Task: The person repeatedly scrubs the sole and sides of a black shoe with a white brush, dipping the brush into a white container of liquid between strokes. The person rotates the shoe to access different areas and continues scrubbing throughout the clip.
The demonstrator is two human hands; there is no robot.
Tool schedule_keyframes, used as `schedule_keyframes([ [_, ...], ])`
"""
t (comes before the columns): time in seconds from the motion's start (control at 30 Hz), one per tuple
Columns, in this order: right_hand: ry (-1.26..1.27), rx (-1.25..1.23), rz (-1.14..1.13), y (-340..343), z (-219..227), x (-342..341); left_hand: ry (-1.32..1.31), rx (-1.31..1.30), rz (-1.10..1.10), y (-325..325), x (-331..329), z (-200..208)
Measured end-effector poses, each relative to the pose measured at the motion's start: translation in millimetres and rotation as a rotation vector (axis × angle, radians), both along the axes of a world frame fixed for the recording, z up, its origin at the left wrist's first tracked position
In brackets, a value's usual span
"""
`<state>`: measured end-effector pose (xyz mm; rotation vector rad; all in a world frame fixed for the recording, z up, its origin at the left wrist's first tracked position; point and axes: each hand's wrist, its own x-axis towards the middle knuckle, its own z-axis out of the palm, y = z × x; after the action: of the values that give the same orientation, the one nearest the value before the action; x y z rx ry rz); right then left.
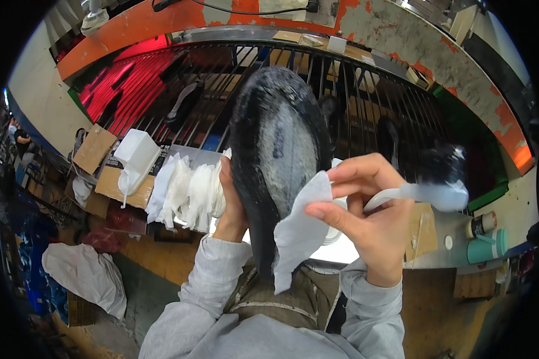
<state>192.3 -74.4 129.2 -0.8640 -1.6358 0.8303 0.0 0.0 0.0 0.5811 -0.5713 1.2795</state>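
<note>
My left hand (229, 203) grips the side of a black shoe upper (251, 161), its underside turned up to show a pale, whitish centre with a glossy wet-looking black border. My right hand (371, 209) is closed, pinching a white piece of soft sheet (303, 224) between thumb and fingers. This sheet hangs over the near end of the shoe, and whether it touches is hard to tell. The same hand also holds a brush (440, 190) with a white handle, its blurred dark bristle end pointing right. Several white sheet pieces (188, 188) lie stacked beside my left hand.
Behind the shoe runs a rack of dark bars (365, 90), carrying other dark shoes (184, 105); red light glows at its left. A white container (136, 152) with drips sits on cardboard at left. A teal mug (485, 248) stands right. A white sack (87, 275) lies lower left.
</note>
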Motion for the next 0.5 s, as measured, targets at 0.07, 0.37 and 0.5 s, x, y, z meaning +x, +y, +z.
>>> schedule_keyframes([
  [0.07, 0.016, 0.094, -0.021, 4, 7, -3, -0.037, -0.114, -0.135, -9, 3, -6],
  [0.37, -0.076, 0.179, -0.223, 12, 20, -15, 0.969, -0.285, 0.415, -44, 4, -2],
  [0.5, -0.194, 0.555, -0.422, 36, 13, -10, 0.947, -0.269, 0.361, -52, 9, 7],
])
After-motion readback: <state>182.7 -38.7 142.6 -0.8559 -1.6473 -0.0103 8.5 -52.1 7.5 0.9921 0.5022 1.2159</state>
